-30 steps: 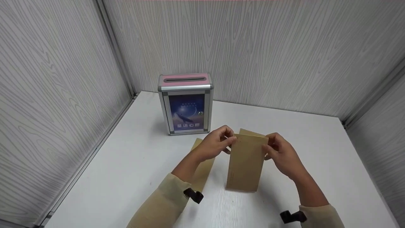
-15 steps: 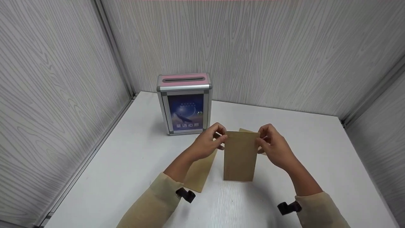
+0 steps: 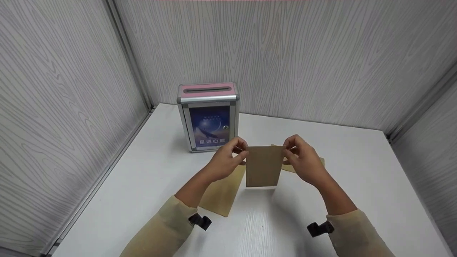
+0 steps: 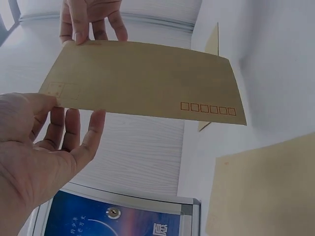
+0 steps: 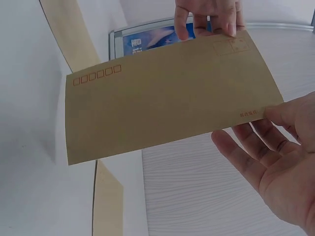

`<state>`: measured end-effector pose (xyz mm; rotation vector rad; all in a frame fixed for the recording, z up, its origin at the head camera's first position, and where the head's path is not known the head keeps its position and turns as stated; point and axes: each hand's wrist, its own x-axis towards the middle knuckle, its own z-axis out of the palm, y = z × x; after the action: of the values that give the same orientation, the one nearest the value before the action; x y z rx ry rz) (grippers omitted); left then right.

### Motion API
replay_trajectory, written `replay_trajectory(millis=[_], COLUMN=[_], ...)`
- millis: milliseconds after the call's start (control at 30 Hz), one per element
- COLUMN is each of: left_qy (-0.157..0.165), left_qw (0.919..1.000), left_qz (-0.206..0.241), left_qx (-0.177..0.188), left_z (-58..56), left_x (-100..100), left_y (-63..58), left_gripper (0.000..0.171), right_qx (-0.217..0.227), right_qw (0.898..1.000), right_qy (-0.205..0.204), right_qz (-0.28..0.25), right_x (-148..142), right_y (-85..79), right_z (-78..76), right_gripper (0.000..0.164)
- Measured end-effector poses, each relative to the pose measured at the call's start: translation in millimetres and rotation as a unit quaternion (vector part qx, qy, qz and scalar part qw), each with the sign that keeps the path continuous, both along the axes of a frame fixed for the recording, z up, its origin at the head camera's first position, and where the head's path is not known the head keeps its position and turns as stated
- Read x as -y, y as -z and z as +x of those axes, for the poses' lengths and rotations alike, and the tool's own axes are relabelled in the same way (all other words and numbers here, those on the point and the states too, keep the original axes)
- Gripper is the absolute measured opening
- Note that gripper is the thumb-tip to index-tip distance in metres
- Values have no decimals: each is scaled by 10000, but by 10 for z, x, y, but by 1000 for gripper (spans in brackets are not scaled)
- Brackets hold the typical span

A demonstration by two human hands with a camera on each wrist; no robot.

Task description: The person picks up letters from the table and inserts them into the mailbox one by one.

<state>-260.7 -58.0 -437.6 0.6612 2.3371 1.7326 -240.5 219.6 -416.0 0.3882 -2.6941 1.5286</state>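
Observation:
A brown paper envelope [image 3: 264, 167] hangs upright between both hands, its lower end raised over the table. My left hand [image 3: 229, 159] pinches its upper left corner with thumb and fingers. At the upper right corner my right hand [image 3: 302, 157] pinches it the same way. Red postcode boxes [image 4: 207, 108] and a stamp square show on the envelope's face in the left wrist view. Small red print [image 5: 248, 113] lies by the right thumb. A second envelope [image 3: 223, 192] lies on the table by the left forearm. Another envelope [image 3: 321, 161] lies partly hidden behind the right hand.
A silver-framed box [image 3: 209, 121] with a pink slotted top and a blue picture door stands at the back left of the white table [image 3: 135, 185]. A small lock [image 4: 113, 212] sits on its door. Wood-grain panels [image 3: 292, 57] enclose the table.
Both hands have lifted the envelope up and away, moving slightly left toward the box. It looks shorter from the head now, and more of the two lying envelopes shows.

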Motion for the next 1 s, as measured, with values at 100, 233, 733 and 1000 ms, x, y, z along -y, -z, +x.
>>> replay_trajectory(millis=[100,233,733,1000], left_qy=[-40,-99,-643,-980], left_qw=[10000,9998,9934,9820], left_qz=[24,35,-389,-410], left_qx=[-71,-175,-871,-1559], left_z=[16,36,131,168], left_x=[29,96,365,427], left_y=[-86,-193,-385,-529], left_gripper=[11,12,12,13], right_qx=[-94,-284,-710,-928], right_qw=[10000,9996,9974,9955], right_qy=[7,-11,-149,-140], right_qz=[-18,-15,-1,-125], right_x=[36,100,362,466], right_y=[-96,-206,-379,-575], right_z=[-4,-10,-42,-87], right_gripper=[10,11,8,9])
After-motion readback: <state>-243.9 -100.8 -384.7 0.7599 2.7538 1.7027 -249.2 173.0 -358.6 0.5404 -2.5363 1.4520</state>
